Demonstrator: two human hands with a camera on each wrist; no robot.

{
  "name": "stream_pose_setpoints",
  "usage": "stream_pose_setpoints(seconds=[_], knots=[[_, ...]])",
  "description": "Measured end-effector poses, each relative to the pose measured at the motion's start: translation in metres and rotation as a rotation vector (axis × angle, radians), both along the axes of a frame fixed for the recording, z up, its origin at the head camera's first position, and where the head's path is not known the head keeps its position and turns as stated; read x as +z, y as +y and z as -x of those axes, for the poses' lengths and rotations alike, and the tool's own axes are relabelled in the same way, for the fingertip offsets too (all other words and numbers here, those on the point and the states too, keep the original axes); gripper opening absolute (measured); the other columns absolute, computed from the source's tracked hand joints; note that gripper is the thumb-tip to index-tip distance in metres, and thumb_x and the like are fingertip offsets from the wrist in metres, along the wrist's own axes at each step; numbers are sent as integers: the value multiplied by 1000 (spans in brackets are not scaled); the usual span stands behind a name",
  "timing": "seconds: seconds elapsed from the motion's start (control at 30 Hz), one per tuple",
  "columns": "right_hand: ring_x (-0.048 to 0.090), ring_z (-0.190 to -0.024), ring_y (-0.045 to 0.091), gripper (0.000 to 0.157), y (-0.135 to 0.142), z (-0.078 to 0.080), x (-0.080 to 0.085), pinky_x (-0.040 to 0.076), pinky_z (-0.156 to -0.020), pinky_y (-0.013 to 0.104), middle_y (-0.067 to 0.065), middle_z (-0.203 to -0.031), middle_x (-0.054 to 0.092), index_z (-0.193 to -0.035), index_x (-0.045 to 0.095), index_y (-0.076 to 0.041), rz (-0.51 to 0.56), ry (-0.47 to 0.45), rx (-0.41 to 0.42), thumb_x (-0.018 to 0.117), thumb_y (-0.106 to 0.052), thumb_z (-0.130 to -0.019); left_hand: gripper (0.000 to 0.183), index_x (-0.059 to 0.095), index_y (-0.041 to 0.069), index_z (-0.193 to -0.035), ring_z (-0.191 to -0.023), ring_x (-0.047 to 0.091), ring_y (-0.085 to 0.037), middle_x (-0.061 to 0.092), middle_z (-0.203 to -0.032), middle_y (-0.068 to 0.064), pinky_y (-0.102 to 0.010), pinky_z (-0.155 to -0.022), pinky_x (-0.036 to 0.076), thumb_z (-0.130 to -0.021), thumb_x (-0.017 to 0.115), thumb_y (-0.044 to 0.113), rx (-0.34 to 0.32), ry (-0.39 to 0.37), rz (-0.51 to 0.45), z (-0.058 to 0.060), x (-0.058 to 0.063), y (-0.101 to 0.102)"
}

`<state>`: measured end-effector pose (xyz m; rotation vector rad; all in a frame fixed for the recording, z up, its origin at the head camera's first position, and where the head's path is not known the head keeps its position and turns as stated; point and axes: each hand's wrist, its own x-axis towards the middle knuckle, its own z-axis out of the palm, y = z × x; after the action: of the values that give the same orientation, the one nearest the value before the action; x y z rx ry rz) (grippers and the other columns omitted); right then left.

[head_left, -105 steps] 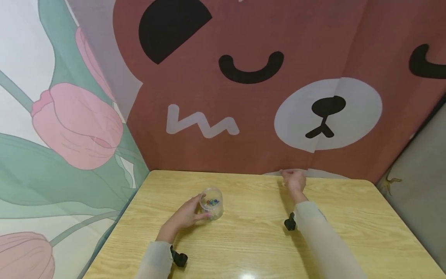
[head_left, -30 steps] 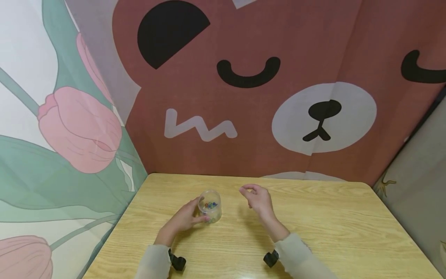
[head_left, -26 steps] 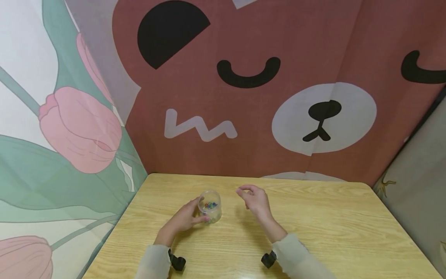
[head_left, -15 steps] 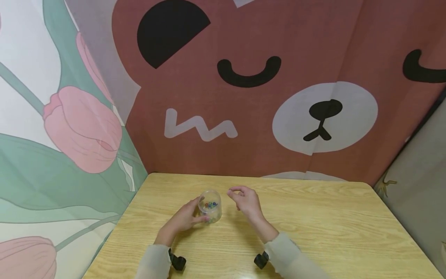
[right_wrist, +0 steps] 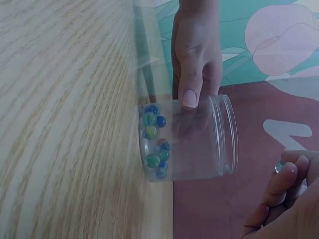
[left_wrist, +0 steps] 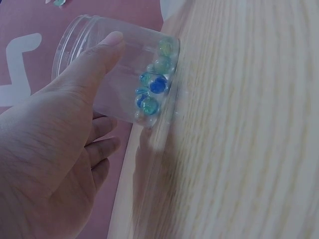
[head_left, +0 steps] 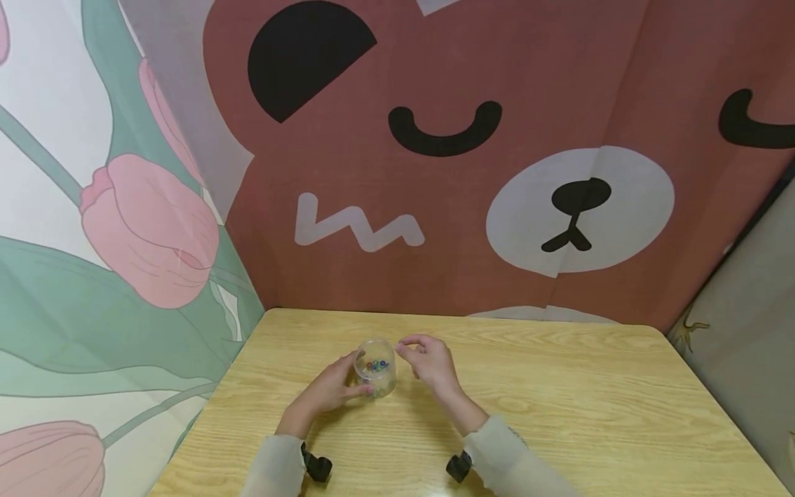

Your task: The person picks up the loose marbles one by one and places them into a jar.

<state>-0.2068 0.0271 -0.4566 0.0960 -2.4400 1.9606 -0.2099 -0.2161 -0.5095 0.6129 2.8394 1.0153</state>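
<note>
A clear plastic jar (head_left: 384,383) stands upright and lidless on the table. Blue, green and yellowish glass marbles (right_wrist: 153,161) lie across its bottom. My left hand (head_left: 328,386) grips the jar from the left, thumb along the near side and fingers round the far side. Just right of the jar's rim is my right hand (head_left: 433,366), pinching one clear greenish marble (right_wrist: 279,167) between thumb and fingertip. In the right wrist view this marble sits beyond the jar's mouth, apart from it.
The wooden table (head_left: 559,400) runs up to a wall cloth printed with a brown bear (head_left: 447,228). A tulip-patterned cloth (head_left: 149,235) hangs along the left. Black wrist cameras (head_left: 318,468) are strapped at both cuffs.
My right hand has come from the table's back edge leftward to beside the jar's rim, fingers pinched throughout. The left hand and the jar have hardly moved.
</note>
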Motion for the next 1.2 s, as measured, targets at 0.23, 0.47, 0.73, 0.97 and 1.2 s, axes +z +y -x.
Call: stream_pose_setpoints(seconds=[0.23,0.47,0.73,0.97,1.2], knots=[[41,-43,9,24,-6,-1,-3,29,-41,20,-6,-52,45,-108,75,-6,14,1,29,77,-25,-92,93,32,5,-158,-141,44,-41,48,-152,-17,-59,-113,38,-89,73,52,3,-18,9,0,0,-1],[42,-43,9,27,-11,-1,-6,31,-41,20,-6,-53,47,-108,75,-7,2,9,57,77,-28,-92,93,33,5,-158,-141,44,-41,49,-152,-17,-59,-114,36,-89,73,53,11,-13,15,1,-1,0],[40,-43,8,27,-20,0,-15,34,-41,18,-6,-53,46,-111,74,-6,-43,26,127,74,-27,-94,93,31,3,-158,-141,43,-43,46,-153,-20,-60,-114,36,-90,72,51,1,-13,-7,0,-1,0],[42,-46,9,27,-26,0,-18,36,-43,19,-5,-56,48,-110,75,-9,-66,7,129,74,-30,-93,92,31,3,-158,-142,42,-42,43,-155,-21,-60,-113,37,-91,73,49,-4,-13,-20,0,-2,0],[34,-46,7,45,-27,1,-21,33,-41,16,-8,-54,41,-122,72,-7,-90,30,160,76,-39,-91,90,32,3,-158,-141,43,-42,46,-153,-20,-60,-113,37,-91,73,47,5,-9,-11,0,-1,0]])
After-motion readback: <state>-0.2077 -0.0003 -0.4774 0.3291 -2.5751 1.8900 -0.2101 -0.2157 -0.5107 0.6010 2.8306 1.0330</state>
